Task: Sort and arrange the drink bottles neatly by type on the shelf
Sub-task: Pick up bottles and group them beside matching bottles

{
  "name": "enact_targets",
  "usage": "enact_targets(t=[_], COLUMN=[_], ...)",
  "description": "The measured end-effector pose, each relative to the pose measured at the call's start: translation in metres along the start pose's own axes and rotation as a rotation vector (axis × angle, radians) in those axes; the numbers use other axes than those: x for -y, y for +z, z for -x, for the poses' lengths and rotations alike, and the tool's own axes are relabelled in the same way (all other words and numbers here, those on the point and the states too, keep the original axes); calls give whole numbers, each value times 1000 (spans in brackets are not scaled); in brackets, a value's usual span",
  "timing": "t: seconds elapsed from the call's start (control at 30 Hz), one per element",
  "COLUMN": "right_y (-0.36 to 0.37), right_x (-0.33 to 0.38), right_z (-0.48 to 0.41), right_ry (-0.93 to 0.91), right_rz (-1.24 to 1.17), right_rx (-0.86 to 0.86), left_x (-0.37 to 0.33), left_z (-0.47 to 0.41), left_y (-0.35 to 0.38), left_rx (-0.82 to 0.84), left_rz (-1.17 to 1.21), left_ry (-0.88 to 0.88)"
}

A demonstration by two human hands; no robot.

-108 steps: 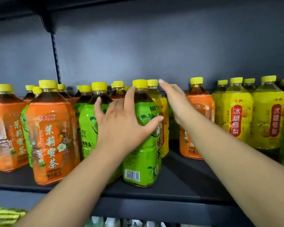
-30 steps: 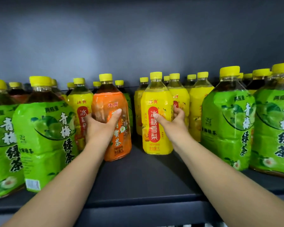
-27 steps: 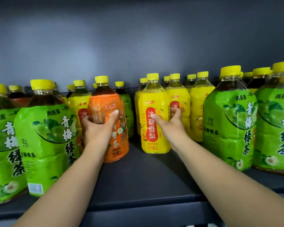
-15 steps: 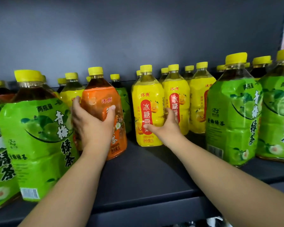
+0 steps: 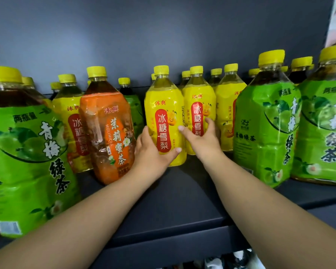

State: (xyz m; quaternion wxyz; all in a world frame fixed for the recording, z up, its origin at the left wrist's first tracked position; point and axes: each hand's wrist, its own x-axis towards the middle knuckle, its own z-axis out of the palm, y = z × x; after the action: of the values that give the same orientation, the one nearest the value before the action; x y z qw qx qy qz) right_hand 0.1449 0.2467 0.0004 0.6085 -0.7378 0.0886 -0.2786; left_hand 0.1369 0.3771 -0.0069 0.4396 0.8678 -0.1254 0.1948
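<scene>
Dark shelf (image 5: 173, 200), left fingers (image 5: 145, 135) round yellow bottle (image 5: 164, 105), right fingers (image 5: 209, 125) round neighbouring bottle (image 5: 199, 94)

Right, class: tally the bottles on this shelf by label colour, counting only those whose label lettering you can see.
green-label bottles: 3
yellow-label bottles: 4
orange-label bottle: 1
Total: 8
Bottles further back that show only a cap or a sliver of label are left out.
</scene>
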Motion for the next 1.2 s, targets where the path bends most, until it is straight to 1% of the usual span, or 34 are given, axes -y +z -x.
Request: enact_targets(t=[0.07,0.2,0.37,0.47,0.57,0.73,0.97,1.07,1.13,1.2], right_y=[0,0,1,0,1,1,0,2,5,8], right_x=[-1,-6,-12,-13,-12,-12,-10,-6,-2,5], right_z=[-5,-18,-25,-26,-27,-27,-26,-20,-12,0], right_ry=[-6,-12,4,47,44,35,44,30,-54,-172], right_rz=[-6,99,187,187,154,205,271,316,344,345], right_rx=[-49,-109,-143,-179,-234,-250,-252,-262,-288,-270], left_x=[5,9,10,15,21,27,25,23,16,3], left_z=[-6,-17,-35,-46,-53,-57,-57,-52,-47,-38], left_y=[4,14,29,33,36,34,32,27,20,6], left_rx=[32,44,13,9,26,65,77,86,51,15], left_rz=[5,32,66,103,133,202,272,165,47,-11], left_ry=[-28,-52,-72,-75,-48,-18,-41,-80,-120,-128])
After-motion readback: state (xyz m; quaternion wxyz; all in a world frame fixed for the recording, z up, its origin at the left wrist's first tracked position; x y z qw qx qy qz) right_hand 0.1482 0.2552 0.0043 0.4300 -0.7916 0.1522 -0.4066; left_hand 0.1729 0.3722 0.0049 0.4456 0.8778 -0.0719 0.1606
